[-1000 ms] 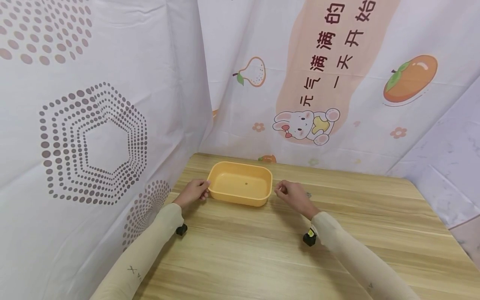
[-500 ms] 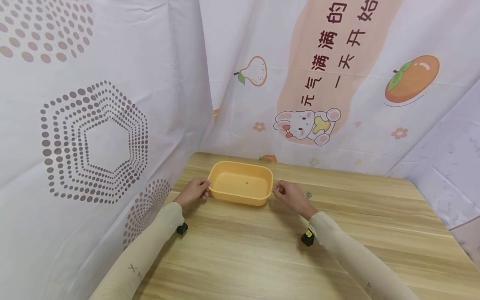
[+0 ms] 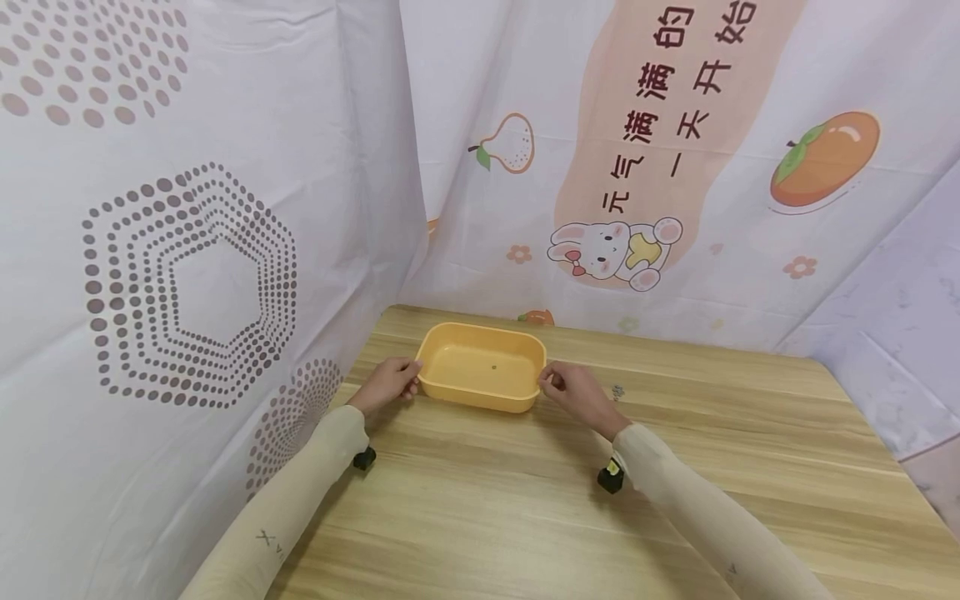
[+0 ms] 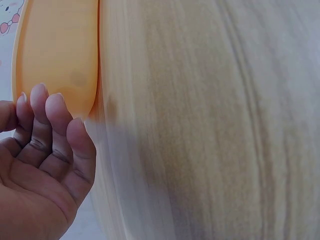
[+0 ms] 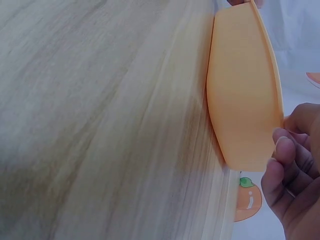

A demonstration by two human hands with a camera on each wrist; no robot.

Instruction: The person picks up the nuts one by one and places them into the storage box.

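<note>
A shallow yellow-orange plastic basin with rounded corners sits near the back edge of the wooden table. My left hand pinches its left end at the rim; in the left wrist view the fingers are curled against that end. At the opposite end, my right hand has thumb and forefinger at the rim, pinching it. The right wrist view shows the other fingers curled beside the basin's outer wall. A tiny dark spot shows on the basin's floor.
A small grey patterned mark or object lies on the table just right of my right hand. A white printed cloth hangs close behind the basin. Another dotted cloth borders the table's left side.
My right hand has moved left from beside the basin to its right rim, closing the small gap. The left hand and the basin have stayed in place.
</note>
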